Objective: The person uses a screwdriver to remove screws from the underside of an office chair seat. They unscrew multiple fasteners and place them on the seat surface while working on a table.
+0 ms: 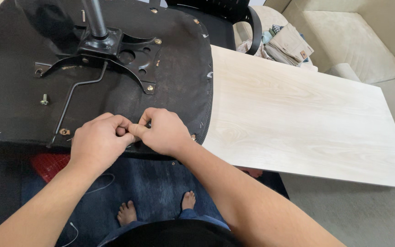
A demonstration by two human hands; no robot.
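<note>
Both my hands work at the near edge of the upturned chair seat [19,68], which lies on the pale wooden table [298,119]. Left hand [98,142] and right hand [163,131] touch, fingers curled closed, pinching something too small to identify. Loose bolt [44,99] sits near the seat's left edge.

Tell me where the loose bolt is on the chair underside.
In the head view, the loose bolt stands on the left of the upturned black seat bottom, just below the metal bracket arm's left end.
</note>
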